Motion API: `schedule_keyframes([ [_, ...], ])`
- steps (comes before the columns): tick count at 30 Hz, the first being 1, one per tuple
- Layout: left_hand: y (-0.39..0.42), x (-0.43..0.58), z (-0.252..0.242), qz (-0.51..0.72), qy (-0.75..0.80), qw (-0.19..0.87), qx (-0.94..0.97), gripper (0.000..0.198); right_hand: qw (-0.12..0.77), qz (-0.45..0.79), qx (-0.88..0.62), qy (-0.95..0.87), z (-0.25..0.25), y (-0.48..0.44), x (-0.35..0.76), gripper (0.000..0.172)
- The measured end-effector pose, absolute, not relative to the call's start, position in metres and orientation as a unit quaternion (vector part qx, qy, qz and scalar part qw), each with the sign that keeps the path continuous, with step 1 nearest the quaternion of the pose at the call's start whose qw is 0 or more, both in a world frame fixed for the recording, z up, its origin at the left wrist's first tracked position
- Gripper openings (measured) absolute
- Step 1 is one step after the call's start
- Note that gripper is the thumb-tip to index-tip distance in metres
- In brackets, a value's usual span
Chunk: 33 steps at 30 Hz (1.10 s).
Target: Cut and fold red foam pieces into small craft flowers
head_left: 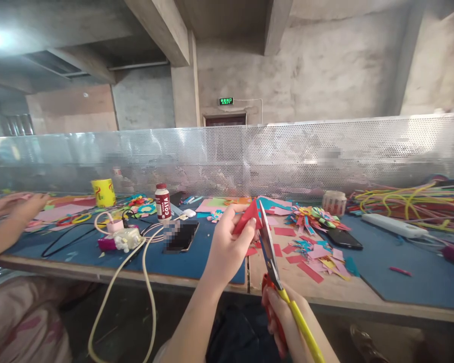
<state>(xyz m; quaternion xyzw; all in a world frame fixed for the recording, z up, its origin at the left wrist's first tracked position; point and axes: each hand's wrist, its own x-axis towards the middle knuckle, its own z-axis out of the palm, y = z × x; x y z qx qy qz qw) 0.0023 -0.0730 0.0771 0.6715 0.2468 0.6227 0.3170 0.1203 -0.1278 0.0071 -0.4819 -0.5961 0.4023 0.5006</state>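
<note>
Folded red paper (248, 218) is pinched between the thumb and fingers of my left hand (229, 242), raised over the table's front part. My right hand (285, 315) grips a pair of scissors (269, 252) with red and yellow handles. Their blades point up, slightly parted, with the tips beside the red paper's right edge. Whether the blades touch the paper I cannot tell. Cut pink and red paper pieces (318, 259) lie on the table right of the scissors, beneath a heap of fringed multicoloured paper (314, 218).
A black phone (342, 238), a white power strip (393, 225) and bundled coloured pipe cleaners (412, 201) lie to the right. On the left are a red-and-white bottle (162, 202), another phone (182, 237), a yellow can (103, 192) and looping cables. Another person's hands (26, 206) work at far left.
</note>
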Motion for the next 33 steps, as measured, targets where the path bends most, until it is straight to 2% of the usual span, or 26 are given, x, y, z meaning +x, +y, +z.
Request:
schedule_keyframes([
  [18, -0.074, 0.001, 0.078, 0.613, 0.269, 0.281, 0.688, 0.012, 0.490, 0.394, -0.495, -0.600, 0.009, -0.128, 0.119, 0.045],
  [33, -0.074, 0.002, 0.078, 0.614, 0.278, 0.269, 0.688, 0.014, 0.513, 0.368, -0.491, -0.601, 0.019, -0.132, 0.117, 0.055],
])
